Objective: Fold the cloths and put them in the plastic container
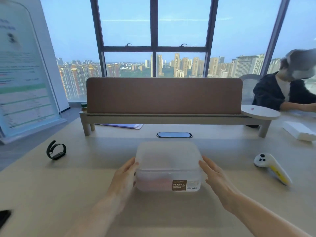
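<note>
A translucent plastic container (pixel 168 161) with its lid on stands on the wooden desk in front of me, a brown label (pixel 179 185) on its near wall. Something pink, a cloth (pixel 153 182), shows faintly through the wall. My left hand (pixel 123 178) is against the container's left side, thumb on the lid's corner and fingers curled round the wall. My right hand (pixel 217 178) is flat with straight fingers, its fingertips at the lid's right edge. No loose cloth lies on the desk.
A black wristband (pixel 56 150) lies to the left and a white and yellow controller (pixel 271 168) to the right. Behind the container are a cable port (pixel 174 134) and a brown desk divider (pixel 164 95). A seated person (pixel 282 89) works at far right, near a white box (pixel 301 130).
</note>
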A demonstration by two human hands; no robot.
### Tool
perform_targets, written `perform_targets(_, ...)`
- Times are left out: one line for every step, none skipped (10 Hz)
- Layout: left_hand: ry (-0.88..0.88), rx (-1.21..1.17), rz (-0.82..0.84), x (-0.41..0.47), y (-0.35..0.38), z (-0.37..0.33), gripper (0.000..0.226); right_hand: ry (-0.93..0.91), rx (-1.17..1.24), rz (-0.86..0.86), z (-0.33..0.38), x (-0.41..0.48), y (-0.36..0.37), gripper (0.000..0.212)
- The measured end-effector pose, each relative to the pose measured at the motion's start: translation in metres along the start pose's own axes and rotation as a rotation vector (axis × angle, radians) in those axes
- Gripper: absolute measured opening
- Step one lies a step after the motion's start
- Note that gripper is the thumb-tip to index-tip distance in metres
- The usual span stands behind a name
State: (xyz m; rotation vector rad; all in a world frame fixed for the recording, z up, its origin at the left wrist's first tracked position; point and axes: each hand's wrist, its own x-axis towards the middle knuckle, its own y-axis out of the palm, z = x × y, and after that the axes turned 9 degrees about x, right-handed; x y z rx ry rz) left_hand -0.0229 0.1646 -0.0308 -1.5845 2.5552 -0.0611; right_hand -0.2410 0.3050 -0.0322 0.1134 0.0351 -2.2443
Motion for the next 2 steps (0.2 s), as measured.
perform_targets(0.021, 0.033, 0.030, -0.001, -0.005, 0.001, 0.038, -0.243, -0.056, -0.104, 0.056, -0.017, -0.015, 0.057)
perform_targets(-0.012, -0.039, 0.006, -0.009, -0.008, 0.008, 0.043, -0.629, -0.034, -0.148, 0.144, -0.048, -0.037, 0.038)
